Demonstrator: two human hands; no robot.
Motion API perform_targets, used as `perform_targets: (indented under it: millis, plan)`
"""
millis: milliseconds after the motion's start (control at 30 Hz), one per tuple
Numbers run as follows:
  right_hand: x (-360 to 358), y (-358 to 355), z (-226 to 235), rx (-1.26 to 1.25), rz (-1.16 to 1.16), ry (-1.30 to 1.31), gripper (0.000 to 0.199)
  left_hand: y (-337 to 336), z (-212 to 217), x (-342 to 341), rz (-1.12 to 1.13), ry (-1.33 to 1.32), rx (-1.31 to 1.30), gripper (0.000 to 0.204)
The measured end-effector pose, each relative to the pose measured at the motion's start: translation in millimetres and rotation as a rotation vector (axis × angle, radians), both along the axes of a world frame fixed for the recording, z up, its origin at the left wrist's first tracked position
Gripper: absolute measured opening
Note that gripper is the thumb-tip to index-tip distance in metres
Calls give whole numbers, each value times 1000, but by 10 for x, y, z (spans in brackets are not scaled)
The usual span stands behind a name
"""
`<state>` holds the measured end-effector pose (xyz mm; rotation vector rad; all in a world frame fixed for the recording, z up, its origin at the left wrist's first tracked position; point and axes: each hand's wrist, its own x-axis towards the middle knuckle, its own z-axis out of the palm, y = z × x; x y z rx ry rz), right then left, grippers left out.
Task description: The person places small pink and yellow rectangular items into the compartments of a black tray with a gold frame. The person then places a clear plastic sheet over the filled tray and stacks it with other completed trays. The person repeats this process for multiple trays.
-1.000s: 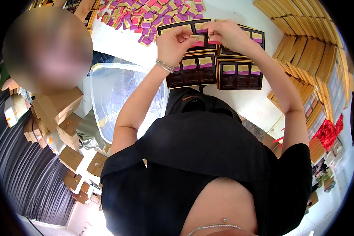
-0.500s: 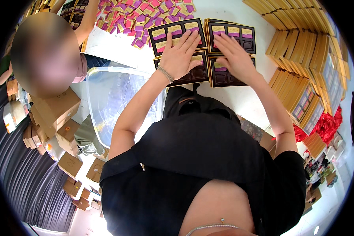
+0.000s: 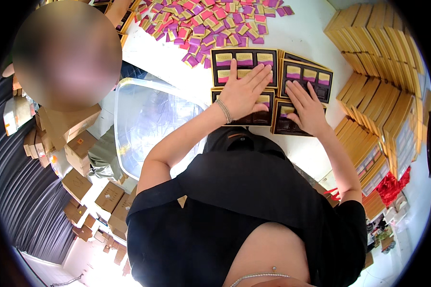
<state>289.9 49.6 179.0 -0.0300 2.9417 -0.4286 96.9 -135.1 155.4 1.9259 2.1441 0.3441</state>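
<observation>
Four black-and-gold trays stand close together in front of me, stacked in places. The upper left tray holds two rows of small wrapped squares, gold with purple or pink. My left hand lies spread and flat over its lower row, thumb over the lower left tray. The upper right tray sits askew, with purple-and-gold squares in its far row and dark hollows below. My right hand rests with fingers outstretched on its near edge, thumb reaching over the lower right tray.
A loose heap of wrapped squares covers the table beyond the trays. Stacked gold boxes rise at the right. A clear plastic bin stands at the left, near another person. Cardboard boxes lie behind it.
The view has shifted, so the trays appear lower and farther right. My right hand has drawn back from the far row of the upper right tray, which now sits more askew. Both hands stay open.
</observation>
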Motion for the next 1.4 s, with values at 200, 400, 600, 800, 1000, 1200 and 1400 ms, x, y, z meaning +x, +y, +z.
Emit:
perform_targets:
  millis: [200, 400, 600, 800, 1000, 1200, 1400]
  plan:
    - [-749, 306, 177, -152, -208, 452, 37, 186, -146, -1566, 632, -185, 301, 37]
    - [-2887, 706, -1064, -144, -114, 276, 34, 676, -1117, -2265, 351, -6, -39, 57]
    - [-3361, 614, -1619, -21, -146, 164, 38, 869, -1189, -2221, 462, -89, 59, 66]
    - [-2932, 897, -1110, -1108, -463, -27, 41, 1097, -1392, -2289, 581, -56, -87, 50]
    - [-1526, 1294, 55, -1512, -386, -83, 34, 956, -922, -2133, 603, -246, 235, 22]
    - [-105, 999, 149, -1099, -604, 121, 19, 647, 362, -739, 223, -1145, 459, 21]
    - [319, 585, -40, -598, -814, 334, 22, 716, 338, 88, 334, -1363, 273, 28]
